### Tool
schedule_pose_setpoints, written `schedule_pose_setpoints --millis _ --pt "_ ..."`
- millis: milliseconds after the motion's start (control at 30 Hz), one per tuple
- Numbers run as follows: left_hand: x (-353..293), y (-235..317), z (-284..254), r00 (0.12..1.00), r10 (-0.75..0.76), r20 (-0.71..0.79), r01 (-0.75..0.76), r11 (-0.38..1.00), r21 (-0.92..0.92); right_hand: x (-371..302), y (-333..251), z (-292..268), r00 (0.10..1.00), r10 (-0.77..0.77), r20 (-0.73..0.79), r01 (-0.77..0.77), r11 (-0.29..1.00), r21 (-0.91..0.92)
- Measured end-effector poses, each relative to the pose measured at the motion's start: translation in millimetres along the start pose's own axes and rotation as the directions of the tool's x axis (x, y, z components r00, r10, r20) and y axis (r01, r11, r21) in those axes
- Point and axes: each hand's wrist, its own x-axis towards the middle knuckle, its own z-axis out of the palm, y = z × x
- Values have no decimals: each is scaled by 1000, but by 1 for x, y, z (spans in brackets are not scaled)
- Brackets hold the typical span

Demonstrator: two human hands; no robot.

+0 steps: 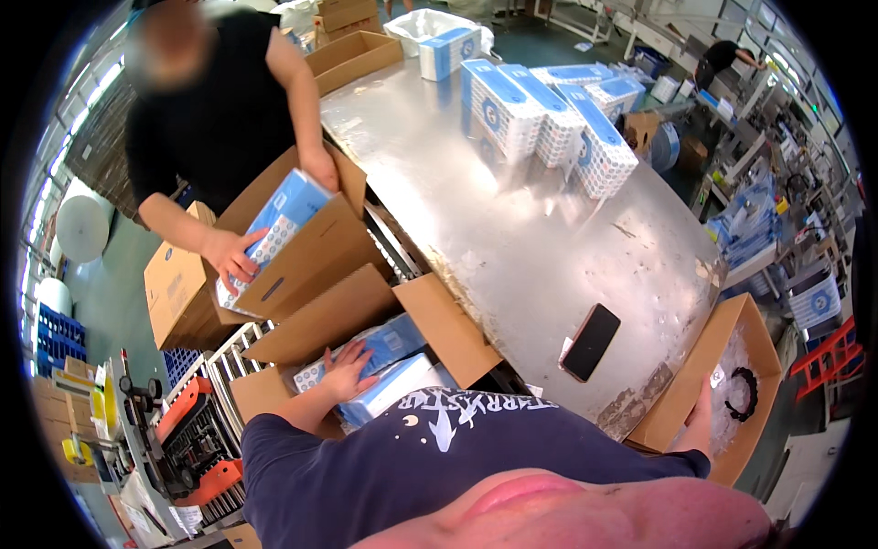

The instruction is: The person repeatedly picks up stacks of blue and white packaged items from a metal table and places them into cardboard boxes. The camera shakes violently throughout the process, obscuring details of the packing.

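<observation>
Though open, carton (446, 329) with blue-white packs (391, 384)

The wearer's navy short-sleeved T-shirt (366, 485) carries white lettering (422, 400), a white whale-like figure (444, 434) and a pale crescent (411, 421).

Half-covered hands, a blurred head
The person's right hand (702, 412) is at the long brown cardboard box (681, 403), its fingertips too unclear for me to make out a grip; the navy T-shirt with white print (558, 448) hides the near side of the open brown carton (448, 334); the co-worker's head (169, 50) is blurred and cut off at the top; the distant figure in black (721, 57) is too small to read.
</observation>
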Motion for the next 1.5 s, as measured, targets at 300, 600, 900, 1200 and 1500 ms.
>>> schedule_pose_setpoints --millis 300,600,900,1200,1500 --pt "-12 27 -46 994 -22 107 94 663 -743 7 53 -103 947 -74 -312 23 986 -164" --pt "-14 25 3 980 198 -24 -197 945 -260 26 62 -94 924 -167 -343 31 929 -369" --pt "69 88 -47 978 56 199 -26 988 -149 16 65 -95 899 -287 -331 63 833 -550" --pt "117 116 -25 971 -36 236 43 999 -24 -6 69 -82 878 -374 -299 69 717 -694" --pt "94 81 -14 976 -216 37 217 976 -19 16 72 -76 872 -420 -252 40 574 -818"
